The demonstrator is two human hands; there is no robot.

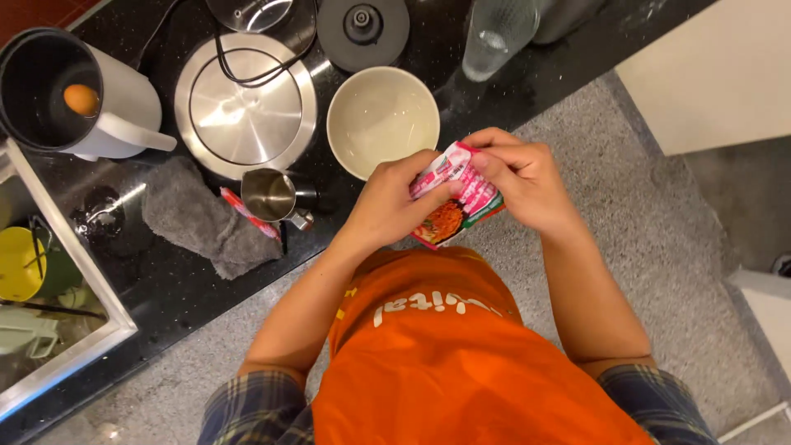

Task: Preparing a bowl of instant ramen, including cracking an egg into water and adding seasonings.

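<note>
Both hands grip a pink and white instant noodle packet [451, 198] in front of my chest, just off the counter's edge. My left hand [387, 202] pinches its left side. My right hand [519, 181] pinches its top right corner. An empty cream bowl [382, 119] stands on the black counter [165, 280] just beyond the packet.
A round steel lid [245, 103], a small steel cup [270, 195], a grey cloth [202, 218], a red-handled tool [249, 213], a white kettle holding an egg [81, 99], a black lid [362, 29] and a clear glass [494, 33] lie on the counter. A sink [49, 297] is at left.
</note>
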